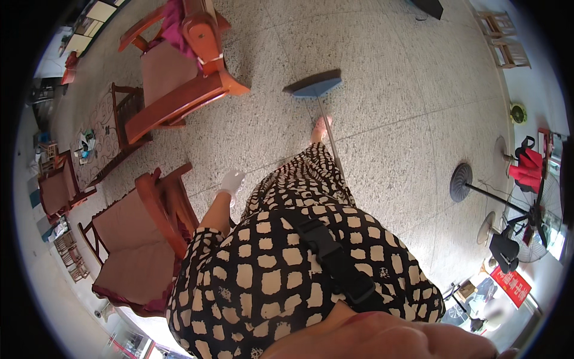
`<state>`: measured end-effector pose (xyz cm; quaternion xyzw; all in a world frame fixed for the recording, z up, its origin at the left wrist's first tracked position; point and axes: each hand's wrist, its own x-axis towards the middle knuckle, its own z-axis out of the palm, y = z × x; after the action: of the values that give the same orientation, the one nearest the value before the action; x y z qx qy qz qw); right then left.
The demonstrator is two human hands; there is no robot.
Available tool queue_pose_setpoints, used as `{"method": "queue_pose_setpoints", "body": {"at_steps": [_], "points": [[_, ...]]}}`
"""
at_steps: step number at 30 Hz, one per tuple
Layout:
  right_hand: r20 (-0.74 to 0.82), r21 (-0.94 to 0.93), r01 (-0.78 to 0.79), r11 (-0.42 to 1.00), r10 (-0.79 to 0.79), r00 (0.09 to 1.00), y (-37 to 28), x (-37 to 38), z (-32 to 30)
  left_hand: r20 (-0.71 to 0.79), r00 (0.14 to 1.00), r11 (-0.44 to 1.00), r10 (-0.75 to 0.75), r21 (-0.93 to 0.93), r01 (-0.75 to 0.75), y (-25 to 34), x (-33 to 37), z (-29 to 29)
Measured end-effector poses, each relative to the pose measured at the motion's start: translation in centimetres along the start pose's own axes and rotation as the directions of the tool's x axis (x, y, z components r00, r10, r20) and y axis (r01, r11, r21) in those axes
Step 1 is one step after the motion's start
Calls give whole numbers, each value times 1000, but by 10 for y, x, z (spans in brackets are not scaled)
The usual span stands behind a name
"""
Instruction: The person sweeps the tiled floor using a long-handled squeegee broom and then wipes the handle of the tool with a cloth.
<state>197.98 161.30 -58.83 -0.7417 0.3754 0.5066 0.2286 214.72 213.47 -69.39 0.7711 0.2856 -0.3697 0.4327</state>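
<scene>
Strap buckle (326, 242): black, sitting nearest the camera across the patterned dress (269, 269), which is hiding much of what lies below.

Left hand (232, 179): wearing a white glove, hanging at the end of the bare forearm beside the dress, just by the near wooden chair (143, 239); the fingers are appearing loosely curled and holding nothing that shows.

Right hand: not showing anywhere; the dress is covering it, so its grip cannot be told.

Broom handle (329, 134): thin, pale and straight, running up from behind the dress hem past a bare foot (321, 127); judged stiff, smooth and a little slippery, best taken on the upper shaft, where the hidden hand is probably gripping it.

Broom head (315, 85): blue with a dark bristle edge, resting on the speckled floor (388, 90) well ahead of the foot; judged light, the bristles soft and bending under pressure.

Far chair (179, 66): wooden, cushioned, standing left of the broom head, apart from it.

Standing fan (463, 182): lying off to the right, well clear.
</scene>
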Motion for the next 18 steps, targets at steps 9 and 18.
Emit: {"method": "queue_pose_setpoints", "body": {"at_steps": [9,18], "points": [[-111,-165,441,882,-461,881,-309,144,-282,-124,927,935,354,64,-349,166,60,6],[-16,-126,376,918,-381,925,-324,147,-314,-138,901,898,412,227,-376,364,37,20]]}}
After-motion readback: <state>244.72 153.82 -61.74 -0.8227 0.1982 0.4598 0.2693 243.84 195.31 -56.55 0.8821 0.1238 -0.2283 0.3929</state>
